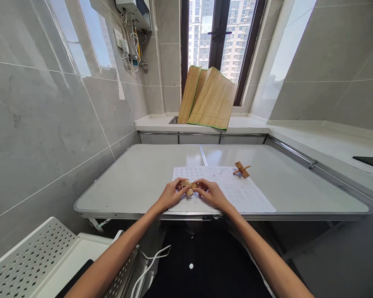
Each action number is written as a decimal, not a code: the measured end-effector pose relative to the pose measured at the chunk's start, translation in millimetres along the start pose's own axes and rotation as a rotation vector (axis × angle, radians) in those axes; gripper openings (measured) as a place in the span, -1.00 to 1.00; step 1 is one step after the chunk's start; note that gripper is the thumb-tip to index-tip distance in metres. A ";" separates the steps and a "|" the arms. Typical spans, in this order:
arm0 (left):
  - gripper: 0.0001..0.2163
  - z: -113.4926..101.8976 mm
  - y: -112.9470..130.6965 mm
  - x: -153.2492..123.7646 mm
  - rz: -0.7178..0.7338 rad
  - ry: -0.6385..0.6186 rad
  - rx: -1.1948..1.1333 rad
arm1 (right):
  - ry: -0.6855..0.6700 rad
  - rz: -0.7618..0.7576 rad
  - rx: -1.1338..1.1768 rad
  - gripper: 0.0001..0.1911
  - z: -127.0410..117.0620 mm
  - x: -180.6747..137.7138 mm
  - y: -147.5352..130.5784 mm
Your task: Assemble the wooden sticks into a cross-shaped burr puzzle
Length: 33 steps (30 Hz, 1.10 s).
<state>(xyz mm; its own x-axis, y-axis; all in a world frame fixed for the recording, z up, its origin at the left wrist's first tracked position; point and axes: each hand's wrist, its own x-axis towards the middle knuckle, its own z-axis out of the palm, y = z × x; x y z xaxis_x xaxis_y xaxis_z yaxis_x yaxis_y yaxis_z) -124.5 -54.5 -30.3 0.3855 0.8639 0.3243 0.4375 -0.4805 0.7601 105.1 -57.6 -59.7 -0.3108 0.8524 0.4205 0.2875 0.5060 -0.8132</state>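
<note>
A small wooden puzzle of crossed blocks (pixel 189 187) sits between my two hands above a printed paper sheet (pixel 236 192) on the grey table (pixel 136 178). My left hand (pixel 170 195) pinches its left side with curled fingers. My right hand (pixel 211 193) grips its right side the same way. A second assembled wooden cross piece (pixel 241 169) rests on the sheet's far right corner, apart from both hands.
A folded bamboo mat (pixel 208 98) leans against the window on the back ledge. A white perforated metal shelf (pixel 34 256) and a white cable (pixel 152 258) lie at lower left. Tiled walls close in on both sides; a counter runs along the right.
</note>
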 end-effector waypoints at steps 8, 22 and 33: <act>-0.59 -0.4 -0.1 0.9 0.009 0.011 0.021 | 0.042 -0.006 -0.054 -0.70 0.7 1.0 4.9; -0.60 -2.2 7.1 -1.3 0.055 -0.010 0.021 | 0.065 -0.050 -0.045 -0.70 0.2 1.0 -0.9; -0.62 0.1 9.1 -2.2 0.084 -0.008 0.112 | -0.003 -0.020 0.029 -0.67 1.3 0.3 3.5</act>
<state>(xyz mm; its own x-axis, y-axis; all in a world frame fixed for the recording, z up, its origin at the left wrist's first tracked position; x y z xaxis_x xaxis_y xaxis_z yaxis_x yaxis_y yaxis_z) -121.3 -60.7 -24.1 0.4304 0.8191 0.3793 0.4914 -0.5651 0.6627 104.8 -55.8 -62.9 -0.3187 0.8416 0.4361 0.2548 0.5192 -0.8158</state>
